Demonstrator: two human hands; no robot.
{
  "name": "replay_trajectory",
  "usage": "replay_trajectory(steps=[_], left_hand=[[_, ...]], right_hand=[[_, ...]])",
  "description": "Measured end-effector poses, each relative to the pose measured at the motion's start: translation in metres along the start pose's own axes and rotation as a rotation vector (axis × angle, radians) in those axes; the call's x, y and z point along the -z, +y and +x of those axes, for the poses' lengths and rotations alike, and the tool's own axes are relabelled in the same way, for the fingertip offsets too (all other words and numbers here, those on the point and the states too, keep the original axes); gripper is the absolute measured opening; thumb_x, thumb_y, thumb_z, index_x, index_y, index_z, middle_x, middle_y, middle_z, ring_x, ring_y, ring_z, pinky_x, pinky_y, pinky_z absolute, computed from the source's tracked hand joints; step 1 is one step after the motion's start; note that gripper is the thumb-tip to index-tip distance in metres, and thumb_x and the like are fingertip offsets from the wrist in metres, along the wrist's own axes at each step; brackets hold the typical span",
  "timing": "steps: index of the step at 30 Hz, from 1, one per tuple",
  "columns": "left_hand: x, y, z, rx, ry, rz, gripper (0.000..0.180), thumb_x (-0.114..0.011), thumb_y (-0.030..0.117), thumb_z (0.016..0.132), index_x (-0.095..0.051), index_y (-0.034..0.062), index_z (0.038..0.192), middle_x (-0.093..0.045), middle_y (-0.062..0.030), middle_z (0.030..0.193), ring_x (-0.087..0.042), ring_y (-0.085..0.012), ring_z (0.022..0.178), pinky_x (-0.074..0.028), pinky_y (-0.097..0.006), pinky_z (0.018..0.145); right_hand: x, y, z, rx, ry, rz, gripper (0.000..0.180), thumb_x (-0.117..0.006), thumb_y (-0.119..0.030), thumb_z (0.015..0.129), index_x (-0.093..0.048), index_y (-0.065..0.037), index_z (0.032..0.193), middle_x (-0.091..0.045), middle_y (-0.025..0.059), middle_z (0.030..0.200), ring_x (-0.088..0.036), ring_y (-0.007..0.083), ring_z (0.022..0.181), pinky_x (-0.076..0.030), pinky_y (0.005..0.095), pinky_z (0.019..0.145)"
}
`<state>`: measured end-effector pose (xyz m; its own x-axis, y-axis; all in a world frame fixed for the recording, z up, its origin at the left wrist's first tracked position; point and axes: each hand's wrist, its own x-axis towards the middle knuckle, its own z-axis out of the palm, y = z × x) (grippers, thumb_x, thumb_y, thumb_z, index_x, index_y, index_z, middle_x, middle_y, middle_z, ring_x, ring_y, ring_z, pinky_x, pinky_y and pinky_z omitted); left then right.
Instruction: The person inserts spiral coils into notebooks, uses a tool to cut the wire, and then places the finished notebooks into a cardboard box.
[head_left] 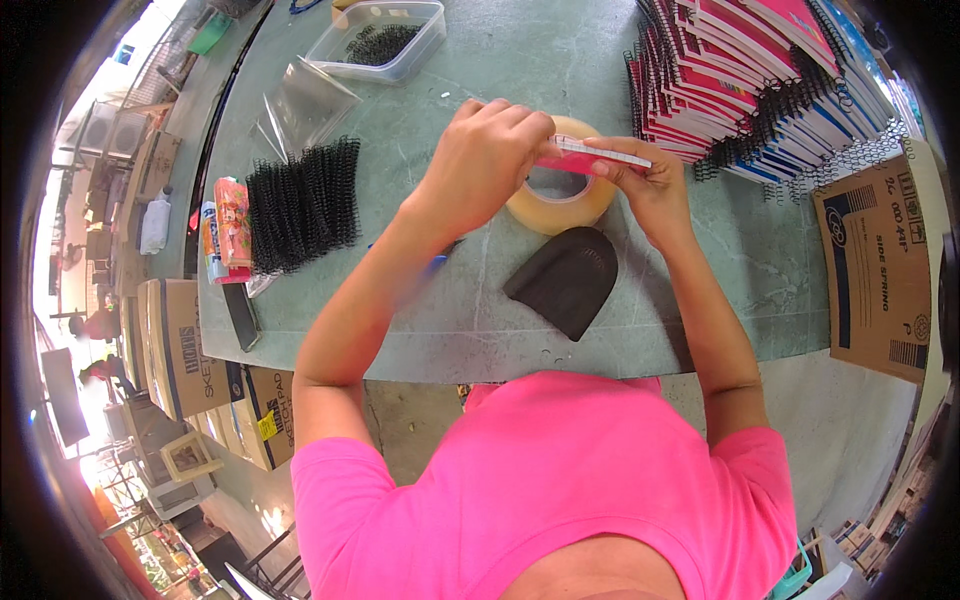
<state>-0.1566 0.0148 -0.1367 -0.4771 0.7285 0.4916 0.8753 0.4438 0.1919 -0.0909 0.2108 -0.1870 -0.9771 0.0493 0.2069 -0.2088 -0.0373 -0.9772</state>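
Note:
Above the middle of the table my left hand [487,160] and my right hand [652,190] hold a small pad with a red cover and white pages [572,160] between them. The left fingers are closed on its left end, while the right thumb and fingers pinch its right end. Its edge is turned up toward me. Just beneath the pad lies a wide roll of yellowish clear tape [548,217], partly covered by it and by my hands. Nearer me rests a dark, rounded, flat piece [572,280] whose kind I cannot make out.
Black spiral coils [305,205] lie in a pile at left, beside colourful packs [232,225] and clear plastic sleeves [310,100]. A clear bin [436,45] with coils stands at the back. Stacked spiral notebooks [720,90] fill the far right, near a cardboard box [880,265].

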Motion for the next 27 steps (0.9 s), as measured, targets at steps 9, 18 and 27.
replay_trajectory(steps=[9,18,27], left_hand=[[-0.029,0.068,-0.058,0.344,-0.2,-0.106,0.044,-0.068,0.029,0.076,-0.051,0.0052,0.109,-0.054,-0.0172,0.095,-0.057,-0.0357,0.079,-0.047,-0.042,0.067],[0.019,0.055,-0.031,0.484,0.449,-0.324,0.032,-0.063,0.013,0.079,-0.053,0.0043,0.108,-0.056,-0.0174,0.101,-0.059,-0.0364,0.086,-0.048,-0.041,0.076],[0.026,0.026,-0.012,0.173,0.451,-0.02,0.027,-0.068,0.004,0.072,-0.065,0.0088,0.098,-0.057,-0.0091,0.084,-0.059,-0.0236,0.075,-0.049,-0.031,0.067]], right_hand=[[-0.004,-0.002,0.001,0.062,0.08,0.005,0.016,-0.064,-0.011,0.084,-0.068,-0.003,0.098,-0.068,0.0024,0.092,-0.059,0.0077,0.083,-0.047,0.0228,0.076],[-0.005,0.008,0.002,0.028,0.185,0.001,0.017,-0.066,-0.016,0.084,-0.068,-0.002,0.093,-0.067,0.003,0.087,-0.058,0.0067,0.076,-0.046,0.0206,0.07],[-0.018,0.009,-0.004,0.076,0.239,0.021,0.014,-0.066,-0.013,0.083,-0.069,-0.001,0.09,-0.067,0.0011,0.084,-0.057,0.0056,0.073,-0.045,0.0197,0.068]])
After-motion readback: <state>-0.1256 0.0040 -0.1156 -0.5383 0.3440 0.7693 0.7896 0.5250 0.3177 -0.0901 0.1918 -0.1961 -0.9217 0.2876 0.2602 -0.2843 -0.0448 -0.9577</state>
